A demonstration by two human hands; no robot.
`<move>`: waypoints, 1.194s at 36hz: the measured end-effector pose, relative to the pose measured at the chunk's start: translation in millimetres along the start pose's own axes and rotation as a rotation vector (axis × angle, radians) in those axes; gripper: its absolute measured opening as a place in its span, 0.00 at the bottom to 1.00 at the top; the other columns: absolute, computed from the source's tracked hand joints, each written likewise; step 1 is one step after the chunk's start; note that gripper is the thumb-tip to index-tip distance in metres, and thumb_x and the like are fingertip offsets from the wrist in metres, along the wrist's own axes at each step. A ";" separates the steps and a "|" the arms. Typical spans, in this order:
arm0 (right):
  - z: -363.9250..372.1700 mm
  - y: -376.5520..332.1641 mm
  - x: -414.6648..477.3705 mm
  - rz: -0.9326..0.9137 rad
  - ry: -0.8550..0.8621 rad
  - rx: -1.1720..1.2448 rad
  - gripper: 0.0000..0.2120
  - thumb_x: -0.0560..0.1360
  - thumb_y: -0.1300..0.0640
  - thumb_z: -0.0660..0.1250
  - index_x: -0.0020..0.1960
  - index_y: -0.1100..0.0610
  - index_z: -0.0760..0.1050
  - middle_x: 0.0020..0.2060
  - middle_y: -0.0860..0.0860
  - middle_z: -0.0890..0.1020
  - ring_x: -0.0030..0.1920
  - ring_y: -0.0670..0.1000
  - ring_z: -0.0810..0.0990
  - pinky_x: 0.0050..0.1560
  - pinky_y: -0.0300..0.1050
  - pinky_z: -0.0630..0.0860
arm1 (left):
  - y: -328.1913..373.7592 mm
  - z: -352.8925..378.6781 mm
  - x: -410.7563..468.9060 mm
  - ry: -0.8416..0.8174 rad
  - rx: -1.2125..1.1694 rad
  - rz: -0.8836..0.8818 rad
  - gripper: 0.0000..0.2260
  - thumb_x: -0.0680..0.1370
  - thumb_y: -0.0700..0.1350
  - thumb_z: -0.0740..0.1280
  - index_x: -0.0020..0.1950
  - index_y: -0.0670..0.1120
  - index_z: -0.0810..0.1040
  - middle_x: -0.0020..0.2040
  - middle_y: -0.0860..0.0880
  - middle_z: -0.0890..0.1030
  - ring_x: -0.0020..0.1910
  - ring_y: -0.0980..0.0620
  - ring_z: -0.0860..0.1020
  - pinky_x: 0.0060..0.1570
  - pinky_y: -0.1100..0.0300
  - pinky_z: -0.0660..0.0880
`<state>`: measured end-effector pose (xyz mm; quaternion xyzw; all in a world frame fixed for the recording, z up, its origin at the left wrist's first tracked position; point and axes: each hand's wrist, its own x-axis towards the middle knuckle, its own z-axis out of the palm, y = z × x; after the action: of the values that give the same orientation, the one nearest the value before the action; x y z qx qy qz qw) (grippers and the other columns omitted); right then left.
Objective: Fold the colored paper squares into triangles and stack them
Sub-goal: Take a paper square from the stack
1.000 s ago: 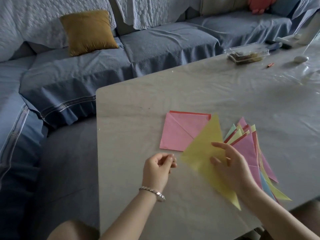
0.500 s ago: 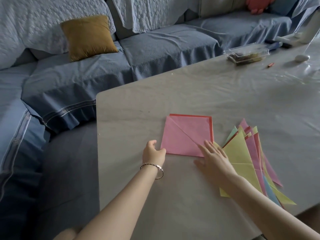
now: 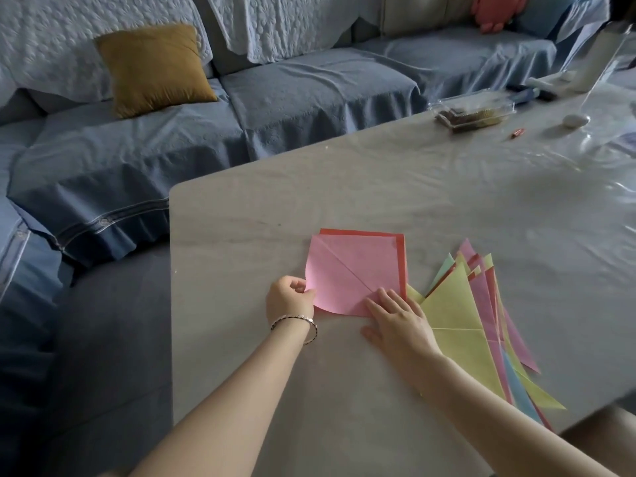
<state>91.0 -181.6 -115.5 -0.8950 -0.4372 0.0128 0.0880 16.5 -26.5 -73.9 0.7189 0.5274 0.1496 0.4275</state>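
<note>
Left hand (image 3: 290,297) is curled in tight, thumb and fingers pinching the near-left corner of the pink paper square (image 3: 351,270), and that corner is up off the table, the paper bowing in a soft curve. There is a silver bracelet (image 3: 296,321) on that wrist. Right hand (image 3: 399,318) lies flat, fingers straight and spread, pressing down on the square's near-right corner.

The pink square has a sharp crease running corner to corner, from the far-left point down to the near-right one, ending right at the right hand's fingertips. Under it lies a red sheet (image 3: 401,263), showing as a thin band along the far and right edges.

Just right of the right hand is the stack of folded triangles (image 3: 495,304), fanned out, with a yellow triangle (image 3: 454,318) on top. Their sharp tips point away from the person, and the long edges run back toward the near-right edge of the table (image 3: 241,218). Pink, green and blue layers peek out from beneath. The right forearm runs along the stack's near-left side and hides part of it.

Far across the table sit a clear plastic box (image 3: 475,110), a small red stub (image 3: 518,133) and a white oval object (image 3: 575,120), all well apart from the paper. Beyond the table is a blue-covered sofa (image 3: 309,98) with a mustard cushion (image 3: 155,67).
</note>
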 end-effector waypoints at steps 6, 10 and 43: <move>4.0 -8.6 -5.3 -0.050 0.178 0.002 0.25 0.51 0.49 0.82 0.45 0.53 0.81 0.46 0.50 0.83 0.47 0.52 0.83 0.46 0.54 0.79 | -12.1 -18.2 -4.4 0.034 -0.045 0.028 0.04 0.69 0.36 0.70 0.37 0.45 0.79 0.35 0.51 0.78 0.36 0.51 0.75 0.30 0.66 0.67; 2.6 -18.8 -12.8 -0.213 0.295 0.134 0.23 0.59 0.54 0.79 0.52 0.56 0.79 0.50 0.50 0.83 0.51 0.53 0.82 0.51 0.52 0.77 | -28.5 -38.5 -8.3 0.018 -0.190 -0.012 0.10 0.67 0.36 0.73 0.34 0.48 0.76 0.37 0.46 0.80 0.34 0.52 0.79 0.36 0.64 0.74; -8.0 -16.6 -45.9 -0.532 0.105 0.562 0.19 0.79 0.45 0.56 0.45 0.54 0.82 0.49 0.46 0.82 0.51 0.43 0.78 0.49 0.42 0.76 | -32.6 -60.6 -23.1 0.005 0.079 0.241 0.05 0.73 0.41 0.69 0.44 0.39 0.82 0.37 0.45 0.81 0.38 0.46 0.77 0.38 0.59 0.71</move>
<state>50.5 -208.8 -107.3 -0.6907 -0.6283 0.0628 0.3525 -53.7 -16.8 -57.9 0.7928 0.4438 0.1810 0.3765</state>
